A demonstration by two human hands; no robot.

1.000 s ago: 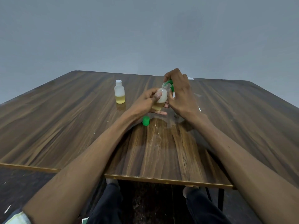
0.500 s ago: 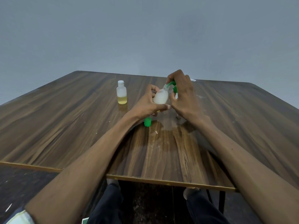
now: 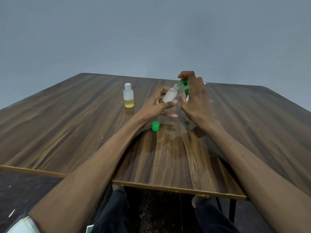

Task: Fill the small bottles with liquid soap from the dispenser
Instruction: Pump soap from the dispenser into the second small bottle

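My left hand [image 3: 158, 105] holds a small translucent bottle [image 3: 170, 96] tilted, its open mouth up against the green nozzle of the dispenser [image 3: 184, 85]. My right hand [image 3: 193, 98] wraps over the dispenser's green pump head, and most of the dispenser is hidden behind that hand. A second small bottle [image 3: 128, 98] stands upright on the table to the left, uncapped, with yellow liquid in its lower part. A green cap [image 3: 155, 126] lies on the table just in front of my left wrist.
The wooden table [image 3: 67, 132] has a wet patch in front of my hands near the green cap. Its front edge runs across the lower frame, with my knees below it. A plain grey wall stands behind.
Both hands have lifted a little. The small bottle in my left hand has tilted further, its mouth now at the green nozzle. The other bottle and the cap have not moved.
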